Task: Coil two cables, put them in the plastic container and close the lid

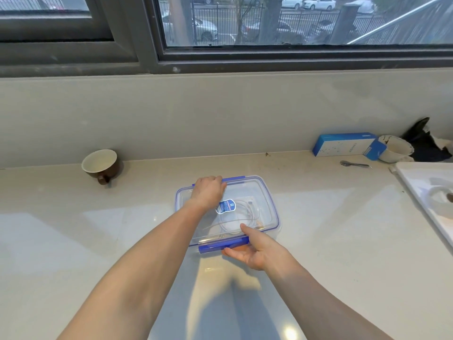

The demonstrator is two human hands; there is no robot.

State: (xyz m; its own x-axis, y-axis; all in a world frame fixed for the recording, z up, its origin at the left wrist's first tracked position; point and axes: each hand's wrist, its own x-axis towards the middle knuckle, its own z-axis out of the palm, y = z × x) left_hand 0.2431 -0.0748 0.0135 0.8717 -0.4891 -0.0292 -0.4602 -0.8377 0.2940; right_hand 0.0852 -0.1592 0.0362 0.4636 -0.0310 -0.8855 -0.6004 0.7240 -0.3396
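Observation:
A clear plastic container [266, 200] with blue clips stands on the counter in the middle of the head view, its lid [247, 190] lying on top. White coiled cables [235, 223] show through the lid. My left hand [208, 191] lies across the lid's far left part, its fingers curled over the far blue clip [234, 179]. My right hand [255, 249] holds the near blue clip [220, 244], thumb on top of the lid and fingers under the flap.
A brown mug [101, 165] lies on its side at the back left. At the back right are a blue box [345, 144], a white cup [394, 148] and a small fork [354, 164]. A white tray [421, 192] holding a tape roll [441, 200] sits at the right edge.

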